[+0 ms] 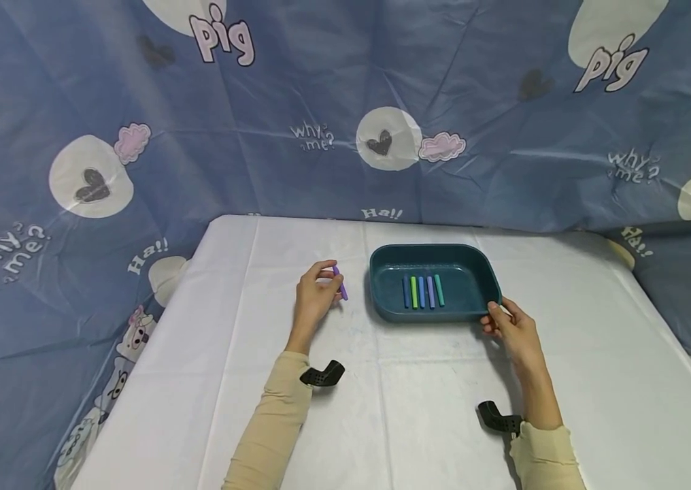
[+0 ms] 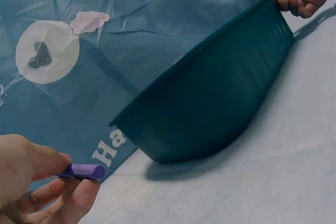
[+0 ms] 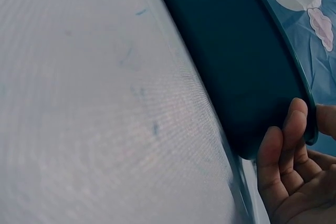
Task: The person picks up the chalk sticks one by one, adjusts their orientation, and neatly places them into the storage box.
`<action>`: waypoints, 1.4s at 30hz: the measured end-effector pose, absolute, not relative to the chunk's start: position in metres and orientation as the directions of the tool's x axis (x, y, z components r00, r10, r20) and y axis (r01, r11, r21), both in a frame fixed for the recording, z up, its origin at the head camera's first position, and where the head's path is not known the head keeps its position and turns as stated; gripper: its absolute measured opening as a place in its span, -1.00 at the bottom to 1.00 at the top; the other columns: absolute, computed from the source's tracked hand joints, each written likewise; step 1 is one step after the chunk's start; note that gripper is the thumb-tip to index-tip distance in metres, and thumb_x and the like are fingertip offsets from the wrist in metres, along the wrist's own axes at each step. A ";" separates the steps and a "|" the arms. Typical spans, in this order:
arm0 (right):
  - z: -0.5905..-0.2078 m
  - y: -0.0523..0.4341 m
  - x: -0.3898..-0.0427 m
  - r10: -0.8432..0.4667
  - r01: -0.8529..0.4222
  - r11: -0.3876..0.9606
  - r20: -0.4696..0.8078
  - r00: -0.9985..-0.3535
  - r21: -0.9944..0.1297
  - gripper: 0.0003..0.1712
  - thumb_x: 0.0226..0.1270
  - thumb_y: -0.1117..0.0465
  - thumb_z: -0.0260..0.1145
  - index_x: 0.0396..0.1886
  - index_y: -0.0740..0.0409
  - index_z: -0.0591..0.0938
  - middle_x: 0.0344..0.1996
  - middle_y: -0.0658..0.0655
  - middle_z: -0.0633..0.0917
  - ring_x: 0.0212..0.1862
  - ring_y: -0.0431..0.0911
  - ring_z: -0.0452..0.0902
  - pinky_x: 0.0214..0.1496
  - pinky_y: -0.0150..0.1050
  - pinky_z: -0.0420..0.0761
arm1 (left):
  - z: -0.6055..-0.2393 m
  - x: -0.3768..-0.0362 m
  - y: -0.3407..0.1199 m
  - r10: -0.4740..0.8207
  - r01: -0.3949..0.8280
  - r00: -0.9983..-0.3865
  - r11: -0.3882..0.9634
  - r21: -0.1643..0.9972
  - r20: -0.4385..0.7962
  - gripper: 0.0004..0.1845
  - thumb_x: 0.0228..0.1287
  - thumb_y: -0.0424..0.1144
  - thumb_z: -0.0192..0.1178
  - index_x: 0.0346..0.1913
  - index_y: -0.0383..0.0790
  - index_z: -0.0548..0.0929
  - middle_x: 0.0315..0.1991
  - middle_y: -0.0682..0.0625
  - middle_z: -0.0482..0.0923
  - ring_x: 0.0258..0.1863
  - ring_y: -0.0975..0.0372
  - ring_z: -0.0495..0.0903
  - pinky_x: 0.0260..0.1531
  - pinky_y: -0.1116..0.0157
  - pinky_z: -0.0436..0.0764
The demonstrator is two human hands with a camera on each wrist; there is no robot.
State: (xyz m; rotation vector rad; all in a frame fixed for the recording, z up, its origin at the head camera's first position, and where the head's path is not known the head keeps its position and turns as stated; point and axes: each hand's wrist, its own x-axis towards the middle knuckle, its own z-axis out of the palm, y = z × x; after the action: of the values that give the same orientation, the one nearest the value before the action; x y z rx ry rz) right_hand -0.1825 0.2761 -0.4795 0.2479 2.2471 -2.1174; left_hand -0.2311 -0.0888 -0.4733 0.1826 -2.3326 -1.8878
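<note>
Between thumb and fingers, my left hand (image 1: 315,296) pinches a purple chalk stick (image 1: 341,283), left of a dark teal tray (image 1: 382,299). The left wrist view shows the chalk's flat round end (image 2: 98,171) poking past the fingertips. My right hand (image 1: 513,333) grips the tray's near right corner, thumb over the rim and fingers against the outer wall (image 3: 247,77). Inside the tray several sticks lie side by side, among them a dark blue stick (image 1: 406,291), a lime green stick (image 1: 415,292) and a teal green stick (image 1: 439,290). The tray's inside is hidden in both wrist views.
A white cloth (image 1: 333,422) with creases covers the table and bears faint blue marks (image 3: 140,12). Behind and at the sides hangs a blue printed sheet (image 1: 296,82). Each wrist carries a black mount, the left mount (image 1: 324,374) and the right mount (image 1: 498,418).
</note>
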 end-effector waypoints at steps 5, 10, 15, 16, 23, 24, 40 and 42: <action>-0.480 0.276 -0.182 0.084 0.137 0.038 -0.133 -0.987 -0.990 -0.23 0.36 0.02 0.19 0.37 0.41 0.18 -0.57 -0.13 0.68 -0.52 -0.34 0.57 -0.39 -0.49 0.62 | -0.456 -0.228 -0.082 -0.148 -0.013 -0.989 0.157 0.987 0.010 -0.62 0.24 -0.35 0.22 0.14 -0.20 0.56 -0.11 -0.23 0.56 -0.33 0.06 0.69 -0.39 0.29 0.71; -0.479 0.275 -0.182 0.087 0.136 0.031 -0.132 -0.987 -0.990 -0.24 0.37 0.04 0.18 0.37 0.42 0.18 -0.57 -0.13 0.68 -0.52 -0.34 0.57 -0.39 -0.50 0.62 | -0.454 -0.236 -0.075 -0.141 0.017 -0.989 0.162 0.987 0.041 -0.65 0.23 -0.32 0.24 0.09 -0.12 0.59 -0.14 -0.19 0.58 -0.34 0.09 0.69 -0.43 0.31 0.71; -0.478 0.276 -0.181 0.085 0.127 0.016 -0.125 -0.989 -0.992 -0.25 0.37 0.07 0.18 0.37 0.43 0.18 -0.58 -0.14 0.68 -0.51 -0.34 0.58 -0.38 -0.49 0.63 | -0.444 -0.241 -0.061 -0.115 0.038 -0.992 0.163 0.986 0.057 -0.65 0.21 -0.35 0.25 0.08 -0.14 0.59 -0.17 -0.18 0.59 -0.38 0.12 0.70 -0.45 0.33 0.71; -0.478 0.277 -0.181 0.084 0.124 0.014 -0.122 -0.989 -0.992 -0.25 0.37 0.07 0.18 0.37 0.43 0.19 -0.57 -0.14 0.68 -0.51 -0.34 0.58 -0.37 -0.49 0.64 | -0.442 -0.242 -0.058 -0.106 0.041 -0.993 0.167 0.985 0.059 -0.65 0.21 -0.35 0.25 0.08 -0.14 0.60 -0.17 -0.18 0.59 -0.38 0.12 0.70 -0.45 0.33 0.71; -0.479 0.278 -0.182 0.078 0.125 0.009 -0.123 -0.989 -0.992 -0.26 0.37 0.06 0.18 0.36 0.43 0.21 -0.57 -0.15 0.68 -0.51 -0.35 0.58 -0.37 -0.50 0.63 | -0.437 -0.249 -0.039 -0.054 0.037 -0.997 0.241 0.970 0.052 -0.66 0.23 -0.27 0.25 0.08 -0.08 0.60 -0.17 -0.10 0.61 -0.38 0.20 0.69 -0.45 0.36 0.70; -0.479 0.278 -0.182 0.076 0.126 0.010 -0.125 -0.989 -0.992 -0.26 0.37 0.06 0.18 0.35 0.43 0.21 -0.57 -0.15 0.68 -0.51 -0.35 0.58 -0.37 -0.50 0.63 | -0.437 -0.250 -0.037 -0.051 0.038 -0.997 0.253 0.967 0.053 -0.66 0.23 -0.26 0.25 0.08 -0.08 0.60 -0.17 -0.10 0.61 -0.38 0.21 0.69 -0.45 0.37 0.70; -0.478 0.281 -0.185 0.075 0.135 0.035 -0.132 -0.988 -0.990 -0.27 0.37 0.02 0.18 0.33 0.41 0.25 -0.58 -0.17 0.67 -0.50 -0.37 0.57 -0.37 -0.52 0.62 | -0.436 -0.263 -0.006 0.029 0.090 -0.996 0.453 0.887 0.086 -0.64 0.23 -0.26 0.25 0.10 -0.17 0.58 -0.22 -0.05 0.66 -0.51 0.30 0.68 -0.58 0.45 0.60; -0.478 0.282 -0.184 0.072 0.133 0.032 -0.130 -0.989 -0.991 -0.27 0.37 0.01 0.19 0.33 0.41 0.25 -0.58 -0.17 0.67 -0.50 -0.37 0.57 -0.37 -0.52 0.62 | -0.435 -0.264 -0.003 0.044 0.093 -0.996 0.452 0.887 0.082 -0.63 0.23 -0.27 0.25 0.11 -0.18 0.58 -0.21 -0.06 0.66 -0.51 0.29 0.69 -0.57 0.45 0.62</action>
State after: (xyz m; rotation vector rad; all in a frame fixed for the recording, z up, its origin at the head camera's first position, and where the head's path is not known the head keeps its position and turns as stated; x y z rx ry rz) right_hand -0.1843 0.2815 -0.4777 0.2214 2.2244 -2.1448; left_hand -0.2638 -0.0028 -0.4346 -0.1242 -2.6365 -1.6157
